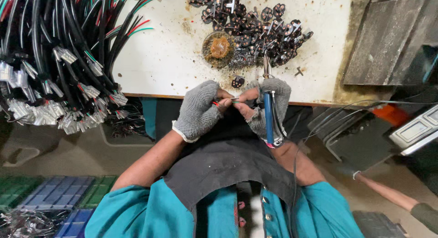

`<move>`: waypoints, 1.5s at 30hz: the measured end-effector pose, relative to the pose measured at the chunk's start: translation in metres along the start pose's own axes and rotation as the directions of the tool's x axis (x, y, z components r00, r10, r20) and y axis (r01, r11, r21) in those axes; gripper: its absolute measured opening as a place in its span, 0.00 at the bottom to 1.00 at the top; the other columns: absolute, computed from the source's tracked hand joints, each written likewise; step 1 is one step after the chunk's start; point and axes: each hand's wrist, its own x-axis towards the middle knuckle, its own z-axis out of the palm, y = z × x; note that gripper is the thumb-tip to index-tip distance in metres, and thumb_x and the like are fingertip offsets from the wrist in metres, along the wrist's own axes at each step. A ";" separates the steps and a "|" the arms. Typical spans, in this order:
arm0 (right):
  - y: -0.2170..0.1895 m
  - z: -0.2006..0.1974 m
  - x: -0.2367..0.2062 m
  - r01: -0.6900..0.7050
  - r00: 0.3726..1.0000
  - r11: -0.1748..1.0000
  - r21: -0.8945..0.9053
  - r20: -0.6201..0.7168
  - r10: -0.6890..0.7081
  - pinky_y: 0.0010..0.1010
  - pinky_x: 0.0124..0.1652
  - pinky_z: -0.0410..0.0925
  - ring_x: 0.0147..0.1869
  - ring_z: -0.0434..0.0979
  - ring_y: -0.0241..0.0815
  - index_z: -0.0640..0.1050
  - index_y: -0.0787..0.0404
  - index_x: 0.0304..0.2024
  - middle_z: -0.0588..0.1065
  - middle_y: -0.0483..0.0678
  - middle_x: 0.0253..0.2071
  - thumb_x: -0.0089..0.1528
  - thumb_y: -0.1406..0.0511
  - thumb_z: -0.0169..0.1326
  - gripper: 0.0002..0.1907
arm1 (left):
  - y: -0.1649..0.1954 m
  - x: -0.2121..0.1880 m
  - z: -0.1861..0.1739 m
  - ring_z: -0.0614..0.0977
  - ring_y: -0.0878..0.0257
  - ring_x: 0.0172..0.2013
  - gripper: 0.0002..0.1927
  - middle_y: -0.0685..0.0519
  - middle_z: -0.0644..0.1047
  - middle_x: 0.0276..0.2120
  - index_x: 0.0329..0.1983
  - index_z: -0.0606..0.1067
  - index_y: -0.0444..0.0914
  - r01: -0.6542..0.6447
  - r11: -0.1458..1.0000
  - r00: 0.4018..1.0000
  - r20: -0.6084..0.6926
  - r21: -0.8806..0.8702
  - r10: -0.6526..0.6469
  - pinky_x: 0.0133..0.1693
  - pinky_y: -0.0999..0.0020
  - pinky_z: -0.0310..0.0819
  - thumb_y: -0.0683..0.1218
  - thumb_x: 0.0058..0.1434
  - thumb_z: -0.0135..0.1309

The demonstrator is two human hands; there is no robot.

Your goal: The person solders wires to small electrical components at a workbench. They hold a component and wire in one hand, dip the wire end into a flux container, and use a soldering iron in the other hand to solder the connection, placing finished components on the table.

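Note:
My left hand [198, 111], in a grey knitted fingerless glove, pinches thin red and green wires [224, 102] just below the table's front edge. My right hand [269, 105], gloved the same way, touches those wires with its fingertips and grips a blue-handled soldering iron [268, 117] whose metal tip points up over the table. A single small black part [237, 82] lies on the table just above my hands.
A white stained table [169, 51] carries a pile of small black parts [260, 28] and a round tin of brown flux [219, 48]. Bundles of black cables with red and green leads [59, 60] hang at left. Coloured crates [54, 192] sit lower left. Another person's forearm [388, 194] shows lower right.

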 end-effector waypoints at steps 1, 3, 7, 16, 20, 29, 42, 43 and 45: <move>0.000 0.002 -0.001 -0.030 0.999 0.999 0.034 -0.025 0.031 0.40 0.56 0.62 0.46 0.75 0.43 0.77 0.60 0.41 0.78 0.42 0.37 0.62 0.58 0.68 0.16 | 0.000 0.000 0.000 0.78 0.51 0.32 0.06 0.49 0.73 0.27 0.37 0.80 0.41 -0.023 1.000 1.000 0.001 0.004 0.023 0.35 0.57 0.69 0.48 0.65 0.60; 0.001 0.002 -0.004 -0.049 0.999 0.999 0.004 -0.003 0.049 0.38 0.56 0.62 0.45 0.76 0.43 0.79 0.59 0.38 0.78 0.42 0.36 0.62 0.57 0.67 0.14 | 0.000 0.000 0.000 0.77 0.51 0.32 0.06 0.49 0.73 0.27 0.36 0.80 0.41 -0.040 0.999 0.999 0.004 0.017 0.040 0.35 0.57 0.69 0.48 0.64 0.61; 0.003 0.000 -0.005 -0.058 0.998 0.998 -0.010 0.011 0.058 0.37 0.56 0.62 0.44 0.76 0.43 0.81 0.58 0.36 0.79 0.43 0.36 0.63 0.57 0.66 0.13 | -0.001 0.000 0.002 0.77 0.51 0.31 0.06 0.50 0.72 0.26 0.35 0.79 0.42 -0.041 0.998 0.999 -0.010 0.036 0.042 0.34 0.57 0.69 0.48 0.61 0.63; -0.001 0.000 0.003 -0.172 0.985 0.974 0.150 0.055 0.166 0.32 0.48 0.69 0.42 0.80 0.40 0.81 0.59 0.34 0.79 0.44 0.33 0.63 0.57 0.65 0.13 | -0.003 -0.001 0.007 0.77 0.50 0.31 0.06 0.49 0.73 0.27 0.33 0.78 0.42 -0.090 0.992 0.993 -0.071 0.090 0.096 0.34 0.56 0.68 0.46 0.59 0.64; 0.002 -0.001 0.000 -0.079 0.997 0.992 0.098 0.016 0.077 0.34 0.49 0.69 0.42 0.80 0.41 0.79 0.61 0.37 0.80 0.46 0.34 0.62 0.61 0.67 0.11 | -0.002 -0.002 0.007 0.77 0.51 0.31 0.05 0.51 0.73 0.26 0.33 0.78 0.42 -0.071 0.996 0.995 -0.066 0.058 0.075 0.34 0.56 0.69 0.46 0.60 0.64; 0.010 0.006 -0.010 -0.111 0.993 0.950 0.291 -0.012 0.119 0.34 0.54 0.71 0.47 0.80 0.40 0.62 0.64 0.57 0.80 0.46 0.40 0.65 0.65 0.66 0.28 | -0.003 0.000 0.007 0.77 0.51 0.31 0.08 0.49 0.72 0.25 0.33 0.81 0.41 -0.065 0.986 0.996 -0.048 0.151 0.073 0.32 0.56 0.69 0.49 0.58 0.66; -0.016 0.000 0.013 -0.044 0.996 0.990 -0.137 -0.088 0.032 0.38 0.45 0.68 0.39 0.79 0.46 0.78 0.61 0.35 0.78 0.47 0.32 0.59 0.66 0.66 0.08 | 0.002 0.006 -0.024 0.75 0.56 0.30 0.07 0.49 0.71 0.27 0.30 0.77 0.39 0.050 0.992 0.936 -0.351 0.118 -0.006 0.34 0.63 0.70 0.42 0.57 0.65; -0.016 0.000 0.016 -0.069 0.994 0.982 -0.174 -0.091 0.054 0.36 0.43 0.71 0.39 0.79 0.46 0.81 0.58 0.34 0.78 0.47 0.32 0.59 0.67 0.66 0.05 | -0.002 0.014 -0.033 0.74 0.56 0.29 0.07 0.48 0.70 0.26 0.30 0.77 0.38 0.108 0.984 0.914 -0.404 0.141 -0.042 0.34 0.64 0.69 0.41 0.56 0.65; -0.014 0.003 0.023 -0.043 0.992 0.965 -0.258 -0.123 0.011 0.37 0.41 0.69 0.37 0.77 0.49 0.79 0.58 0.32 0.77 0.48 0.31 0.58 0.66 0.69 0.09 | -0.010 0.029 -0.045 0.75 0.58 0.30 0.08 0.49 0.72 0.28 0.31 0.77 0.37 0.095 0.986 0.905 -0.425 0.136 -0.029 0.35 0.65 0.69 0.41 0.57 0.66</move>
